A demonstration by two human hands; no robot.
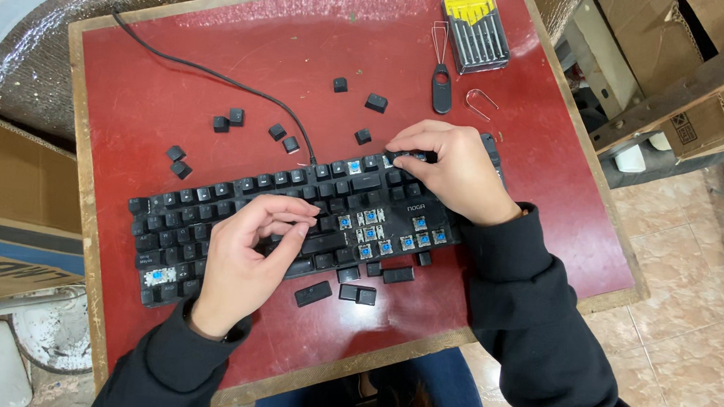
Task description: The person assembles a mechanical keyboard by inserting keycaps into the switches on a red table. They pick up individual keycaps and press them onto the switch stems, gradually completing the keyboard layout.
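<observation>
- At frame centre, a black keyboard (308, 225) lies slanted on the red tabletop (218, 51), its cable (208, 72) running to the upper left.
- Left hand (248, 259) rests over the lower-middle keys, fingers curled and pinching together above a key; can't tell if a cap is held.
- Right hand (452, 172) sits at the keyboard's upper right, fingertips pressing on a black keycap (418, 156) there.
- Progress, judged: partway. Blue switches (386, 232) show bare in the right-middle cluster and one at lower left; most caps are still seated.
- Loose keycaps (230, 119) lie scattered above the keyboard, and more (357, 294) lie along its lower edge.
- Upper right: a keycap puller (442, 80), a wire clip (480, 103) and a screwdriver set (477, 30), all untouched.
</observation>
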